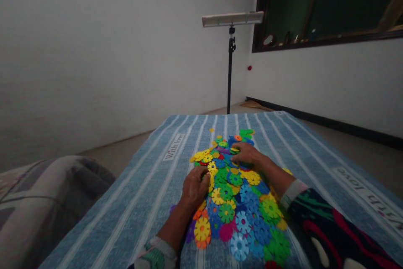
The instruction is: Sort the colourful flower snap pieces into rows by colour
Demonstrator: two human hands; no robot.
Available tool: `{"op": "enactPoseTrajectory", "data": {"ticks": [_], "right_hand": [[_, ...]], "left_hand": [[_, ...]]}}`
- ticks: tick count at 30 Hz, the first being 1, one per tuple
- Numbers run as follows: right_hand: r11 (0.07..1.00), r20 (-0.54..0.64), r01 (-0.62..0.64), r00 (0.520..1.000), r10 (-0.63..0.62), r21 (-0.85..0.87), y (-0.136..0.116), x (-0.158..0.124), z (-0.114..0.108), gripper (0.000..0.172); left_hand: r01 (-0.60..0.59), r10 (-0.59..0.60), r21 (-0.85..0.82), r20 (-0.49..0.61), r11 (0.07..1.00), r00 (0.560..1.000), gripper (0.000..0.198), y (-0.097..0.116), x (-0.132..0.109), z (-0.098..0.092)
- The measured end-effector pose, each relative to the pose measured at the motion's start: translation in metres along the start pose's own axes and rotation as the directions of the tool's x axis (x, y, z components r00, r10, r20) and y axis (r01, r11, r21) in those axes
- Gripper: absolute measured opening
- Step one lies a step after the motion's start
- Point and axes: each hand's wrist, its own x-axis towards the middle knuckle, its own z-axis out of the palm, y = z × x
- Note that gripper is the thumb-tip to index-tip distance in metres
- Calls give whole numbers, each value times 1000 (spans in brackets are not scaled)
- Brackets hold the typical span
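Note:
Toothed plastic snowflake discs in yellow, green, blue, orange, red and purple lie in a long loose pile (234, 197) on the striped cloth. My left hand (195, 185) rests at the pile's left edge beside several yellow discs (212, 166). Its fingers are curled inward, and what they hold, if anything, is hidden. Farther out, my right hand (248, 154) reaches over the upper part of the pile from the right. Its thumb and index finger curve around a yellow disc (234, 150) at the fingertips. Blue and green discs lie just below that hand.
A blue-and-white striped cloth (151, 185) with printed lettering covers the table. Green discs (246, 132) lie at the pile's far end. Beyond the table stands a lamp on a black pole (230, 76). Grey fabric (72, 202) bulges at lower left. A dark window (333, 4) is at upper right.

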Motion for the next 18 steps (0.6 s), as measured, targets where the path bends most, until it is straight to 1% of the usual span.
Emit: {"op": "enactPoseTrajectory", "data": {"ticks": [3, 6, 11, 12, 13, 15, 17, 18], "right_hand": [[997, 70, 71, 995, -74, 38, -23, -11, 3, 43], [985, 89, 155, 983, -161, 72, -48, -27, 2, 49], [966, 105, 255, 960, -259, 53, -84, -61, 7, 38], [961, 102, 276, 955, -278, 33, -91, -71, 9, 38], [946, 88, 323, 943, -320, -12, -96, -82, 12, 37], [908, 84, 399, 917, -391, -130, -108, -107, 19, 30], [861, 109, 466, 885, -453, -205, -118, -132, 27, 26], [836, 132, 500, 866, -482, -224, -123, -143, 32, 29]], "left_hand": [[26, -26, -16, -30, 1000, 999, 26, -1, 0, 2], [41, -43, -34, -56, 999, 998, 28, -2, 0, 3], [56, -73, -143, -111, 988, 991, 31, -7, 2, 3], [67, -87, -166, -121, 984, 989, 32, -8, 2, 3], [78, -103, -185, -127, 980, 986, 32, -8, 3, 3], [102, -132, -210, -133, 972, 982, 32, -8, 3, 2], [116, -149, -235, -129, 965, 980, 31, -6, 4, 2], [122, -157, -245, -127, 962, 979, 31, -5, 4, 1]]}}
